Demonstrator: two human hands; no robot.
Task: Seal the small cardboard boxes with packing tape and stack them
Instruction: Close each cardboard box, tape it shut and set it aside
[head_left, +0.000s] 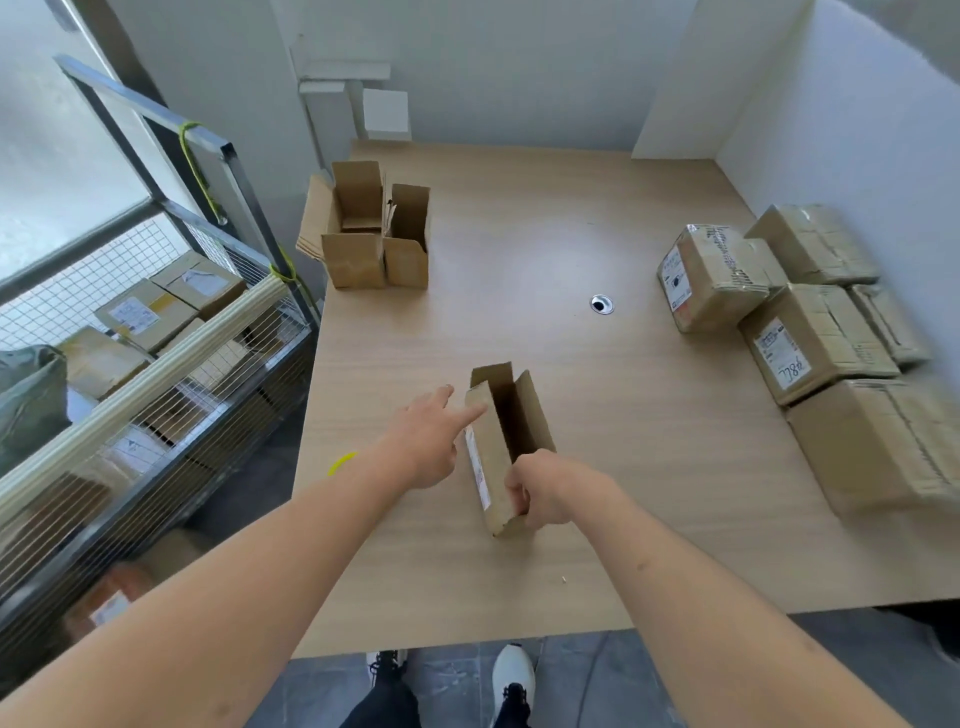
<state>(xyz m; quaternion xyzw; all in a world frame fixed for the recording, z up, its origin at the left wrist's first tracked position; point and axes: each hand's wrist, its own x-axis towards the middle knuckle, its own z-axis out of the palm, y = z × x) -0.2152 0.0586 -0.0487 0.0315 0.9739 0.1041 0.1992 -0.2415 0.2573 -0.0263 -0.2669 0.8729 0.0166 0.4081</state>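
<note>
The step in hand looks like closing the flaps of one small box (506, 447) before any tape goes on. The right hand (545, 491) grips the near end of that box, fingers curled round its corner, while the left hand (426, 441) has its fingers stretched out, the forefinger touching the left flap near the far end. The box stands on the table (597, 415) between the two hands, its top open and its flaps upright, a label on its left side.

The next move probably calls for folding the flaps flat and holding them down, then finding tape; no roll of tape shows anywhere in view.

Beyond the left hand, well apart from it, two more open boxes (374, 234) stand together at the table's far left edge. Far to the right of the right hand, a group of taped boxes (810, 332) lies along the wall. Left of the left arm, off the table, a wire cart (171, 332) holds labelled parcels.
</note>
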